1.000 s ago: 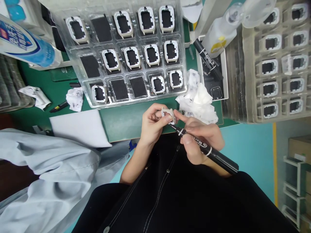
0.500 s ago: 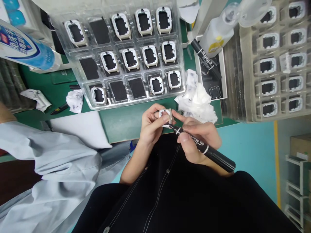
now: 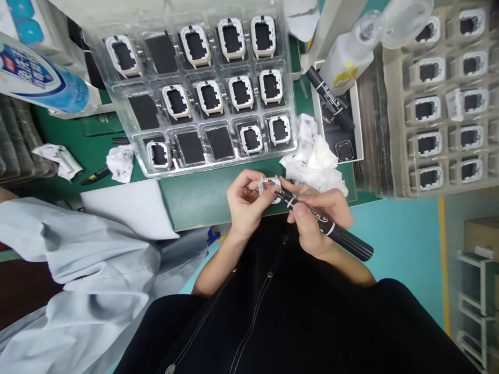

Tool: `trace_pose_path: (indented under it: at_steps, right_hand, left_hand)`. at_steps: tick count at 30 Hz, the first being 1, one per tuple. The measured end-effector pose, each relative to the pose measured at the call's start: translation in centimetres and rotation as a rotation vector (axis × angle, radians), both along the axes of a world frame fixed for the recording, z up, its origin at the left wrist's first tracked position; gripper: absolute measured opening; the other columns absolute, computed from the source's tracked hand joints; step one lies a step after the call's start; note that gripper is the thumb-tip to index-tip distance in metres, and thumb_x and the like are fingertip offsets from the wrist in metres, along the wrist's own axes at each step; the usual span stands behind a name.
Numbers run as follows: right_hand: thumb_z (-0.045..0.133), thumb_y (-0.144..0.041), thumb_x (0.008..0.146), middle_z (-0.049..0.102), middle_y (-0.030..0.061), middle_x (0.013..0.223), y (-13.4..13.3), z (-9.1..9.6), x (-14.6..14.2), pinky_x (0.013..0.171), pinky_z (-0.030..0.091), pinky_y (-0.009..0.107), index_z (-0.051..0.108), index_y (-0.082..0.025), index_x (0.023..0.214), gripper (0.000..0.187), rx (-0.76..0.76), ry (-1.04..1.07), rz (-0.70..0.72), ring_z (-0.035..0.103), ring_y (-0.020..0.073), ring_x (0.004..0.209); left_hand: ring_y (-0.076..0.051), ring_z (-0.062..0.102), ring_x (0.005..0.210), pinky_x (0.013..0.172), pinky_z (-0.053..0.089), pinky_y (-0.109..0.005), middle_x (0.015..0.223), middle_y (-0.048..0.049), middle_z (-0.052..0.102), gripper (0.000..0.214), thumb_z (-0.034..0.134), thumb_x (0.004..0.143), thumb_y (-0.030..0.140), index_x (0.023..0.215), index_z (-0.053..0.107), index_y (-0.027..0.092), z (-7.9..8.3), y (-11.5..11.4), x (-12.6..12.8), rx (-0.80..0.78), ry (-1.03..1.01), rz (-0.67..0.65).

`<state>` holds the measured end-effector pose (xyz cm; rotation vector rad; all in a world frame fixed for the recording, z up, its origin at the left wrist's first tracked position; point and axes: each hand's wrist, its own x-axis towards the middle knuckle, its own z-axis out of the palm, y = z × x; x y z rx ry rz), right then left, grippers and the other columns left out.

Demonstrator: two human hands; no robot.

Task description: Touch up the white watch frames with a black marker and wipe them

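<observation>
Gripping a white frame (image 3: 270,185), the left hand (image 3: 245,208) faces a tray (image 3: 218,162) holding eleven.

The frame (image 3: 270,186) sits pinched in the left hand (image 3: 245,205) at its 8 o'clock. The right hand (image 3: 315,218) is at 4 o'clock, its marker (image 3: 327,228) touching the frame. From the frame, the compartment tray (image 3: 218,120) lies at 11 o'clock, the crumpled wipe (image 3: 315,161) at 1, the stacked trays (image 3: 393,156) at 2 and the paper sheet (image 3: 128,205) at 9.

Glossy clear plastic tray (image 3: 128,31) upper left; white plastic watch frame (image 3: 270,186), smooth. Black marker (image 3: 331,232) looks satin plastic. Crumpled white paper tissue (image 3: 317,161), matt green bench (image 3: 202,195).
</observation>
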<state>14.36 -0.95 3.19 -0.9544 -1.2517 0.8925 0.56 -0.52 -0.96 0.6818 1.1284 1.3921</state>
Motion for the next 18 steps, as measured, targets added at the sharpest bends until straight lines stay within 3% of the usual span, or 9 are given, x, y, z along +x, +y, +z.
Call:
trace_pose_path:
  at_steps: [10, 14, 18]
  right_hand:
    - [0.079, -0.030, 0.103, 0.069, -0.0060, 0.076, -0.5, -1.3, 0.5, 0.102, 0.078, 0.062, 0.069, -0.032, 0.114, 0.015, -0.033, 0.025, 0.016, 0.078, 0.0215, 0.075]
    - [0.080, -0.036, 0.104, 0.079, -0.0029, 0.085, 0.0, -1.5, 0.4, 0.096, 0.077, 0.057, 0.075, -0.039, 0.128, 0.025, 0.049, -0.007, -0.143, 0.082, 0.0255, 0.075]
    - [0.069, -0.038, 0.114, 0.085, -0.0019, 0.085, 1.0, -2.6, 2.4, 0.071, 0.073, 0.047, 0.076, -0.038, 0.139, 0.026, 0.156, -0.198, -0.341, 0.079, 0.0234, 0.062]
  left_hand:
    - [-0.012, 0.072, 0.063, 0.067, 0.059, -0.024, 0.078, 0.0019, 0.080, 0.047, 0.112, 0.075, 0.042, 0.091, 0.073, 0.021, 0.3, -0.2, 0.5, 0.035, 0.096, 0.063]
    - [-0.013, 0.075, 0.065, 0.067, 0.061, -0.024, 0.077, 0.0011, 0.080, 0.042, 0.107, 0.083, 0.044, 0.091, 0.072, 0.021, 0.3, -0.2, 0.6, 0.033, 0.116, 0.059]
    - [-0.014, 0.077, 0.065, 0.068, 0.064, -0.025, 0.076, 0.0014, 0.080, 0.038, 0.104, 0.087, 0.042, 0.091, 0.072, 0.021, 0.1, -0.2, 0.6, 0.049, 0.126, 0.042]
